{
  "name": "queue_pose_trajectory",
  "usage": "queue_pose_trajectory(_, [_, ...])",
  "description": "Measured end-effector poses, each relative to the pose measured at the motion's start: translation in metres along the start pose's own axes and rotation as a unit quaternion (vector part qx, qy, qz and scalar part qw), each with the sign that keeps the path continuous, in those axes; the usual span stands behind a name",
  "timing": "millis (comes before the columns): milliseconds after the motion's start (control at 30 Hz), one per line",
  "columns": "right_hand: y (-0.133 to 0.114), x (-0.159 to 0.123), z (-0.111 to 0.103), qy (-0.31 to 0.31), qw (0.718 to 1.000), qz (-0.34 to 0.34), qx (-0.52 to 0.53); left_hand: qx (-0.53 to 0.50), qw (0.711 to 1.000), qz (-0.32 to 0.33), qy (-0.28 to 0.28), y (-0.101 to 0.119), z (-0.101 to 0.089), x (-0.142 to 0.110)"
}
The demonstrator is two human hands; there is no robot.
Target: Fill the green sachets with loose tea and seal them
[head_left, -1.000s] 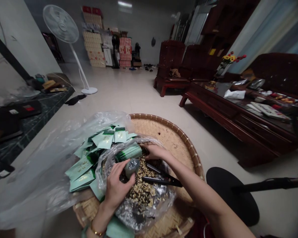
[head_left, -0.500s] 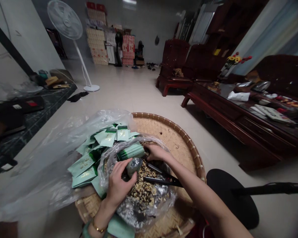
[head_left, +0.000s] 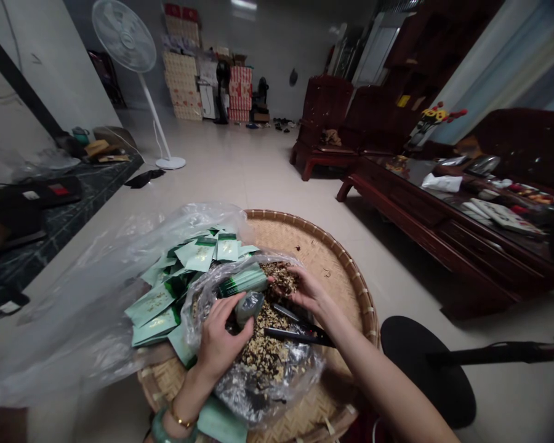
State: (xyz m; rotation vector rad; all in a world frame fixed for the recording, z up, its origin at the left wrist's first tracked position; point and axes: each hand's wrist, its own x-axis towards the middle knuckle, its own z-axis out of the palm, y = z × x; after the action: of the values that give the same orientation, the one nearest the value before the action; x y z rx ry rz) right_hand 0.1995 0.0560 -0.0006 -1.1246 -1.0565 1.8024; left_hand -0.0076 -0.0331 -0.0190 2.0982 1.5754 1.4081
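My left hand is closed around a small light-green packet, held upright with its mouth facing up. In my right hand, cupped fingers carry a clump of dried brown-and-yellow tea-like bits. Below lies more of the loose dried mix in an opened clear plastic bag. A black two-armed tool with metal tips rests on the mix; I cannot tell whether it is tongs or scissors. Beyond the left hand, a neat stack of green packets lies in the bag.
Everything sits on a round woven bamboo tray. Many loose green packets are heaped on its left over a large clear plastic sheet. A black round stand base stands to the right, near a dark wooden table.
My right hand has lifted slightly and turned, bringing a clump of dried mix up out of the bag. My left hand keeps the packet in nearly the same place.
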Motion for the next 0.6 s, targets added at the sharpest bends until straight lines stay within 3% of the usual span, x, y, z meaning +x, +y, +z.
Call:
queue_pose_trajectory(133, [0.002,-0.011,0.01,-0.004,0.986,0.021,0.167,0.0,1.0,-0.005,-0.014,0.0,0.001,-0.001])
queue_pose_trajectory(333, [-0.006,-0.03,0.031,0.037,0.989,-0.055,0.129,0.002,0.999,-0.001,-0.042,0.003,0.002,-0.001])
queue_pose_trajectory(600, [-0.024,-0.054,0.068,0.044,0.969,-0.109,0.22,0.003,0.999,-0.008,-0.046,0.01,0.004,-0.001])
